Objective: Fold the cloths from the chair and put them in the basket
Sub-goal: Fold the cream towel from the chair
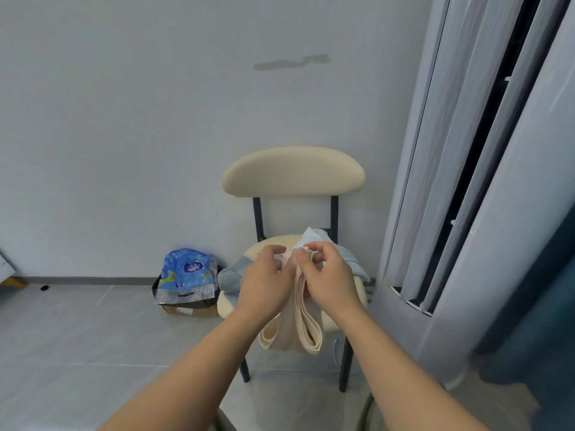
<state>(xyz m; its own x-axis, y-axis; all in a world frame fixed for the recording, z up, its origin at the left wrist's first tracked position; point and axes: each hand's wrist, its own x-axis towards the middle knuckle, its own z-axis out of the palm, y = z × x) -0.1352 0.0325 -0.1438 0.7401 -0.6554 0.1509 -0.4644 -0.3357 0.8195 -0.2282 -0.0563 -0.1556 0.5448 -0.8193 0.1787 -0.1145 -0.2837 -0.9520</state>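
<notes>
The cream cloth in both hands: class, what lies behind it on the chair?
Blue cloths lie on the chair seat; the cream cloth, left hand and right hand hide the pile's middle.

There is 1 chair (292,172), 1 beige cloth (303,325), 1 pale blue cloth (350,259), 1 grey-blue cloth (230,278), 1 blue plastic bag (186,275), 1 cardboard box (193,311), and 2 hands: left hand (264,281), right hand (331,276).

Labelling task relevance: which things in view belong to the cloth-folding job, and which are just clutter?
Job: cream cloth, pinched by left hand and right hand; blue cloths on the chair.
Clutter: blue bag, cardboard box, curtain.
</notes>
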